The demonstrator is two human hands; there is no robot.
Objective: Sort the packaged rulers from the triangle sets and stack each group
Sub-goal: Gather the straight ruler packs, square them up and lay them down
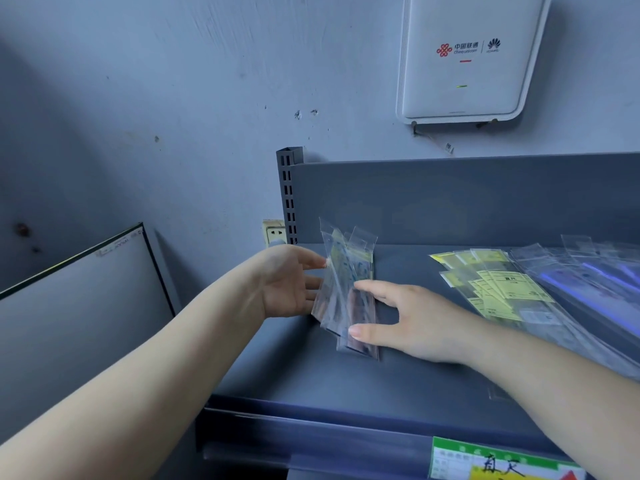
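Head view, sole entry. Grey metal shelf (398,375) against a blue wall; white router (467,57) mounted above; wall socket (275,233) beside the shelf upright.

Item: small bundle of clear packets (348,296), at the shelf's left end, lower edges on the shelf, tops tilted up. Count: at least three sleeves, perhaps more; overlap prevents an exact figure. Contents too blurred to say whether rulers or triangle sets.

Item: pile of long clear packets with yellow labels (498,289), fanned loosely at the right, well apart from the bundle. Count: several; not separable.

Left hand (287,282): fingers straight, tips pressed to the bundle's left face.
Right hand (408,320): fingers spread, thumb and forefinger on the bundle's right face. The two hands square it between them.

Progress, as judged: two groups separated; left group being evened up; right pile not yet neatly stacked.
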